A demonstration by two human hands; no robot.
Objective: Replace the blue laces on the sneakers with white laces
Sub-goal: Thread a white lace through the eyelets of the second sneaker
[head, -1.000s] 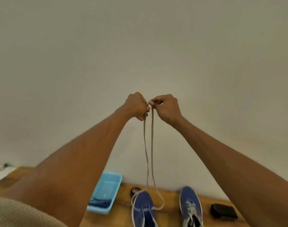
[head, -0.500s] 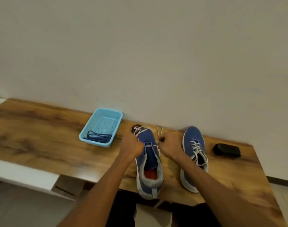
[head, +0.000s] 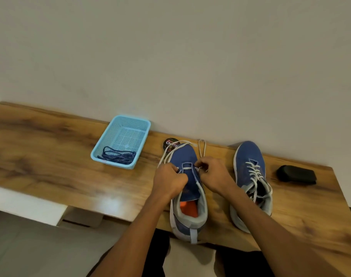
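Observation:
Two blue sneakers stand on the wooden table [head: 50,166]. The left sneaker [head: 187,188] has a white lace [head: 171,151] through its lowest eyelets only, with loose ends trailing past the toe. My left hand [head: 170,180] pinches the lace at the shoe's left eyelets. At the right eyelets my right hand [head: 212,174] pinches the other strand, which loops out beyond the fingers. The right sneaker [head: 250,182] is fully laced in white. The blue laces [head: 117,156] lie in a light blue basket [head: 139,124].
A round shoe polish tin [head: 169,143] sits just beyond the left sneaker's toe by the wall. A black case [head: 296,174] lies at the table's right end. The near table edge runs under the sneakers' heels.
My hands came down from holding the lace ends raised high and now sit at the left sneaker's eyelets. The view has tilted down to the table.

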